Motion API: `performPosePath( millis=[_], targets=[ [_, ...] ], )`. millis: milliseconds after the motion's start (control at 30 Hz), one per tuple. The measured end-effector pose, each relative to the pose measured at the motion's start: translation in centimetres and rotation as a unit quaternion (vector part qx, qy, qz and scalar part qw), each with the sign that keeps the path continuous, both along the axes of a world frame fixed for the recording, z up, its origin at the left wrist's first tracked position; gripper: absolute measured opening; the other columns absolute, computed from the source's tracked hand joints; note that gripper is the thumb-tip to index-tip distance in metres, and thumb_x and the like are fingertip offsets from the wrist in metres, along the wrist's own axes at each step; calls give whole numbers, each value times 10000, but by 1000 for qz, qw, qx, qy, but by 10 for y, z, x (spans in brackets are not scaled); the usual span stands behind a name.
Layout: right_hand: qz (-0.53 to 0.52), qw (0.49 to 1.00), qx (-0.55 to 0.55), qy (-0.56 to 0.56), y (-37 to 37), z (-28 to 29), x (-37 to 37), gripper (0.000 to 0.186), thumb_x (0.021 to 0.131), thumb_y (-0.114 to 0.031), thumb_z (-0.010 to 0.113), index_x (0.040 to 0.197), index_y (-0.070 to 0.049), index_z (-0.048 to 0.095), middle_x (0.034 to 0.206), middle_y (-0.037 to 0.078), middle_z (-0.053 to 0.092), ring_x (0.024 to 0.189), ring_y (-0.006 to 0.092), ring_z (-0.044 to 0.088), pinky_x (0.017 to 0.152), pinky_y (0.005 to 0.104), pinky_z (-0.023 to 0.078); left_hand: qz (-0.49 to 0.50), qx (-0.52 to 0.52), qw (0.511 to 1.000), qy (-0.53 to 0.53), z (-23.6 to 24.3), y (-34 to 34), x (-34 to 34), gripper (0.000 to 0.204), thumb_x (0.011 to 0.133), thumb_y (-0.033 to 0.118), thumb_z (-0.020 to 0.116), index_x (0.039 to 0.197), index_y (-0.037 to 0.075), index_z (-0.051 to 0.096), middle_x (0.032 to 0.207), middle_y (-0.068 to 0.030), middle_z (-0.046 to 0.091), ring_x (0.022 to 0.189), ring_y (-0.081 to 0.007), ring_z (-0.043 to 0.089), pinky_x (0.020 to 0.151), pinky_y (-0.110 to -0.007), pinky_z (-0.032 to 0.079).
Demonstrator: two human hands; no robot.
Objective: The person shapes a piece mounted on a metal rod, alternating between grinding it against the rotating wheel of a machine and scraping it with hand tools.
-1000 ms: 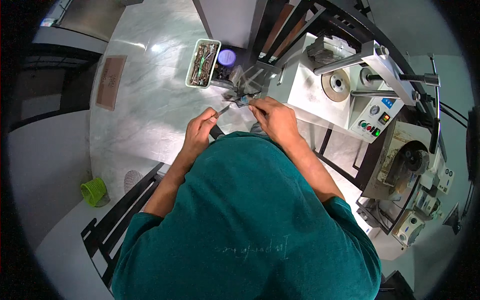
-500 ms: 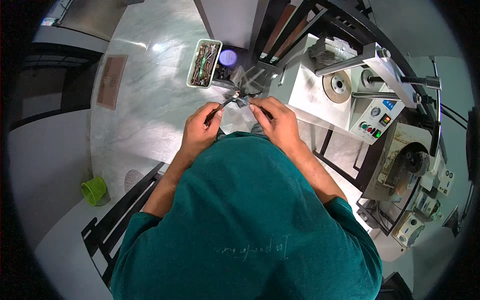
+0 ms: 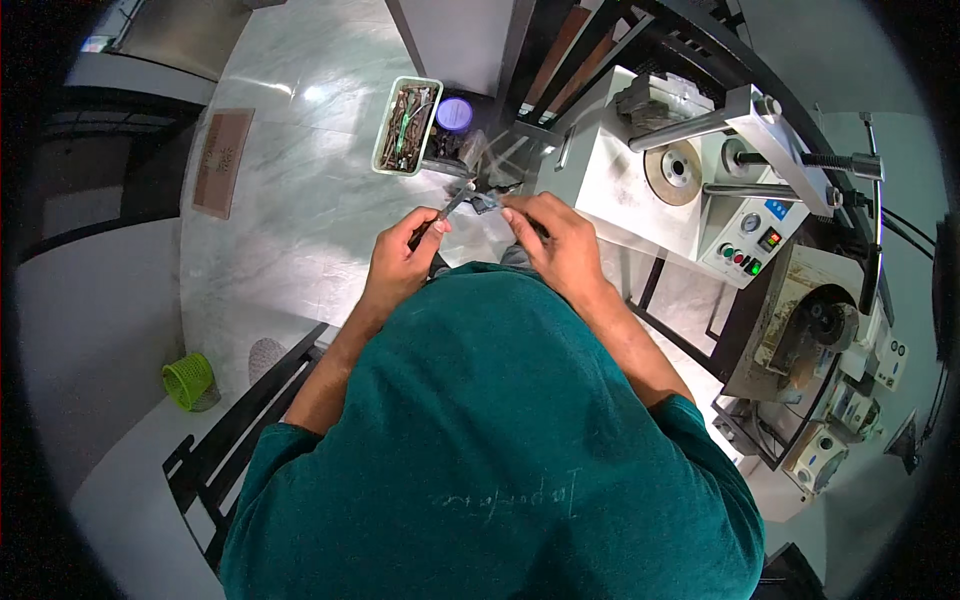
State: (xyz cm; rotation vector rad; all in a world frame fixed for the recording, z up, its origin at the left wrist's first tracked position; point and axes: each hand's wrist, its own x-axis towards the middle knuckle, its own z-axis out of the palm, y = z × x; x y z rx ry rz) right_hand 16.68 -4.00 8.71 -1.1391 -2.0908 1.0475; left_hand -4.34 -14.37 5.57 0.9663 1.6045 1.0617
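Note:
Closed around a slim tool with a dark handle and a flat grey metal end, my left hand is held out in front of my body. The tool tilts up and to the right. My right hand is level with it, thumb and fingers pinched together. A small blue-grey piece shows just left of the right fingertips, close to the tool's tip. I cannot make out exactly what the right fingers grip, or whether tool and piece touch.
Ahead, a pale tray holds many metal tools, beside a purple-lidded jar. A machine with a grinding disc and lit control panel stands at right. A green basket and black rails are at lower left.
The tool in my left hand now points up more steeply, its flat grey end showing more. My right fingers have shifted slightly; both hands stay nearly in place.

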Motion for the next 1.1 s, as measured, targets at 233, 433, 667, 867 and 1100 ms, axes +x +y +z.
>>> performPosePath(
  millis=[233, 433, 667, 867, 1100],
  targets=[
    [15, 998, 55, -34, -1, -5, 1, 157, 929, -190, 707, 1060, -110, 740, 903, 77, 698, 796, 291, 696, 664, 393, 567, -12, -47, 997, -57, 9, 2, 0, 226, 1038, 245, 561, 993, 46, 659, 730, 57, 469, 685, -50, 408, 621, -226, 323],
    [0, 997, 58, -47, -6, -3, 1, 161, 928, -190, 708, 1072, -123, 735, 883, 76, 688, 772, 288, 687, 638, 403, 555, -13, -40, 999, -27, 3, 0, 0, 227, 1037, 240, 558, 985, 44, 661, 736, 54, 481, 689, -51, 413, 622, -225, 324],
    [-57, 994, 80, -57, 6, -5, 9, 140, 929, -174, 707, 1054, -116, 730, 875, 85, 684, 729, 290, 679, 626, 390, 549, -21, -27, 999, -35, 0, -4, -1, 214, 1032, 235, 570, 1002, 47, 667, 743, 53, 493, 681, -48, 413, 613, -224, 323],
    [7, 999, 50, 6, -2, -1, -1, 139, 932, -175, 700, 1040, -95, 735, 888, 98, 711, 769, 298, 695, 662, 387, 562, 10, -11, 999, -44, 3, 0, 4, 199, 1025, 220, 613, 1104, 45, 662, 823, 22, 614, 713, -42, 505, 639, -209, 384],
    [-7, 996, 60, -60, -1, 3, -1, 148, 943, -203, 686, 1046, -110, 737, 895, 91, 709, 776, 307, 696, 652, 398, 557, 43, 13, 999, -13, -3, -2, 3, 174, 994, 129, 654, 1107, -3, 645, 845, -1, 646, 775, -56, 550, 696, -230, 452]
  ],
)
